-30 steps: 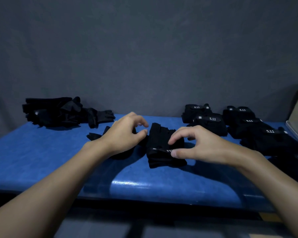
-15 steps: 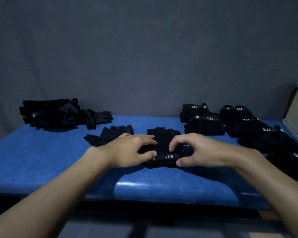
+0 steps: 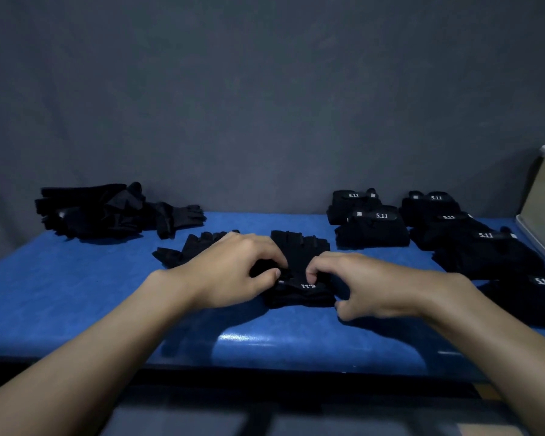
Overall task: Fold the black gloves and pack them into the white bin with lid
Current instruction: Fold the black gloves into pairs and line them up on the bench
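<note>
left hand (image 3: 233, 272), right hand (image 3: 368, 284) drawn closer than before, both grips pinching glove (image 3: 299, 250)

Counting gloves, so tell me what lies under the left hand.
The left hand covers part of a loose glove on the blue table, and it pinches the centre glove. Anything else beneath the palm is hidden.

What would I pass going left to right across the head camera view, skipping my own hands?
pile of unfolded gloves → single loose glove → glove being folded → folded gloves marked 5.11 → white bin at the right edge
</note>
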{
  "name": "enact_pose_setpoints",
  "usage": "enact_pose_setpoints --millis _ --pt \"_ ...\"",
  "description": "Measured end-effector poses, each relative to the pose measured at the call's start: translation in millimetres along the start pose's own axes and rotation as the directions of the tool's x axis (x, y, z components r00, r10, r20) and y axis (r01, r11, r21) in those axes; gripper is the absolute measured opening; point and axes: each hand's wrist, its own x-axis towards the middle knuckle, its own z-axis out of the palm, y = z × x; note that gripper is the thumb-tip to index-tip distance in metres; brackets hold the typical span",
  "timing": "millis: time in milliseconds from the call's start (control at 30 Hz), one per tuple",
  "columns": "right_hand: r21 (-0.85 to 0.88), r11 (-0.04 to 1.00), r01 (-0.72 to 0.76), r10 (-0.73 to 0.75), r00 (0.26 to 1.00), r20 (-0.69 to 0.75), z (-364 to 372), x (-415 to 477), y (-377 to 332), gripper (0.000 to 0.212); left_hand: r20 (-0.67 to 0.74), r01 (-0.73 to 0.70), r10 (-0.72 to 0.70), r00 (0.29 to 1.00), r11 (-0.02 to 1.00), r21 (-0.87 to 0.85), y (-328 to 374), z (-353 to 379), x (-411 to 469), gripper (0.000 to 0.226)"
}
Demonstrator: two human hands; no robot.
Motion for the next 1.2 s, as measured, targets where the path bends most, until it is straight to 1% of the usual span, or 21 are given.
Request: enact_pose_setpoints --millis 67,200,300,400,467,533,600,667,733,833,867,900,967,1000,1100,1200 --pt "-0.038 0.999 0.020 -0.021 0.999 -0.028 2 0 -2 0.036 0.062 0.016 -0.016 0.998 1.000 0.001 2 -1 -2 0.030" --pt "-0.030 0.999 0.036 -0.039 0.993 -0.108 5 -1 -4 0.017 0.188 0.122 -0.104 0.977 0.988 -0.090 1 -1 -6 0.038" --pt "-0.057 0.998 0.041 -0.048 0.988 -0.144 7 -1 -2 0.018 0.197 0.153 -0.128 0.972 0.981 -0.119 3 -1 -9 0.043" --pt "-0.015 0.999 0.031 -0.033 0.982 -0.184 11 3 5 0.024 0.172 0.148 -0.120 0.978 0.975 -0.166 5 -1 -10 0.041" --pt "0.076 0.997 0.020 -0.001 0.972 -0.236 11 5 9 0.025 0.163 0.140 -0.104 0.981 0.965 -0.224 7 -2 -11 0.043" --pt "0.182 0.983 0.021 0.036 0.952 -0.305 10 7 13 0.025 0.139 0.138 -0.101 0.985 0.947 -0.289 9 -3 -11 0.052" --pt "0.264 0.964 0.027 0.068 0.936 -0.345 7 9 17 0.027 0.085 0.134 -0.110 0.990 0.926 -0.353 8 0 -10 0.056" --pt "0.341 0.940 0.028 0.099 0.932 -0.349 5 10 19 0.027 0.016 0.134 -0.140 0.990 0.905 -0.405 5 4 -8 0.045" --pt "0.411 0.911 0.016 0.135 0.932 -0.336 4 11 20 0.025 -0.019 0.147 -0.177 0.984 0.868 -0.474 5 7 -6 0.033" --pt "0.517 0.855 0.048 0.165 0.919 -0.358 1 10 23 0.018 -0.066 0.159 -0.236 0.970 0.811 -0.563 7 11 -3 0.022" --pt "0.553 0.831 0.056 0.169 0.922 -0.348 0 7 23 0.021 -0.079 0.167 -0.260 0.962 0.794 -0.585 7 13 -1 0.020" --pt "0.582 0.810 0.063 0.165 0.930 -0.330 0 6 25 0.032 -0.089 0.172 -0.281 0.956 0.778 -0.604 5 15 1 0.019" --pt "0.586 0.808 0.067 0.143 0.942 -0.305 2 4 26 0.055 -0.095 0.198 -0.325 0.941 0.757 -0.623 3 20 6 0.022" --pt "0.565 0.823 0.057 0.151 0.937 -0.315 5 6 28 0.061 -0.102 0.214 -0.350 0.931 0.750 -0.625 2 22 8 0.026" --pt "0.503 0.864 0.025 0.202 0.898 -0.391 14 14 33 0.060 -0.183 0.223 -0.396 0.900 0.777 -0.589 2 26 13 0.038" --pt "0.476 0.879 0.006 0.226 0.875 -0.429 20 18 31 0.049 -0.243 0.206 -0.370 0.897 0.835 -0.511 3 29 16 0.029"
